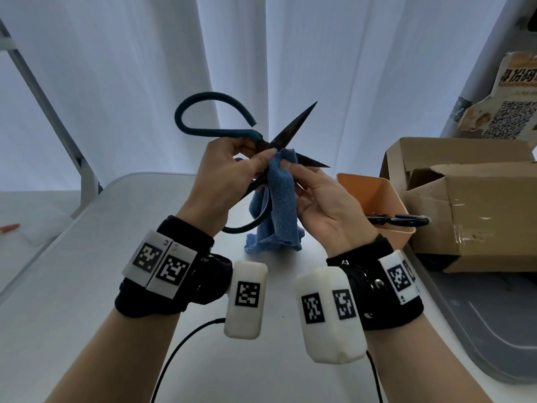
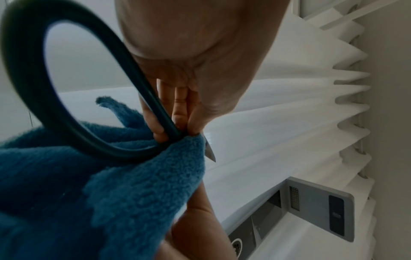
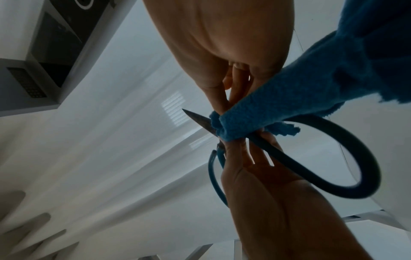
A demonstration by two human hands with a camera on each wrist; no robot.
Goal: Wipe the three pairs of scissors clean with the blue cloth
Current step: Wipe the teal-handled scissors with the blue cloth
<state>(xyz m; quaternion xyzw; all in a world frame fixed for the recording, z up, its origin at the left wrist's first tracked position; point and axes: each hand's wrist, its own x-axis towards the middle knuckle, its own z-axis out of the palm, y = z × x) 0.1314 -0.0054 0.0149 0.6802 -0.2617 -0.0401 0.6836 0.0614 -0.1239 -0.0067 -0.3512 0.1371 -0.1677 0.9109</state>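
While white table spreads below raised hands, cardboard box sits at right edge, orange bin just beside it with dark-handled scissors lying across rim. Large teal-handled scissors held in air above table, blades spread apart. Left hand grips them near pivot, fingers curled around handle shank. Blue cloth hangs down from blades, lower end touching table. Right hand pinches cloth against lower blade, thumb and fingertips closed on fabric.
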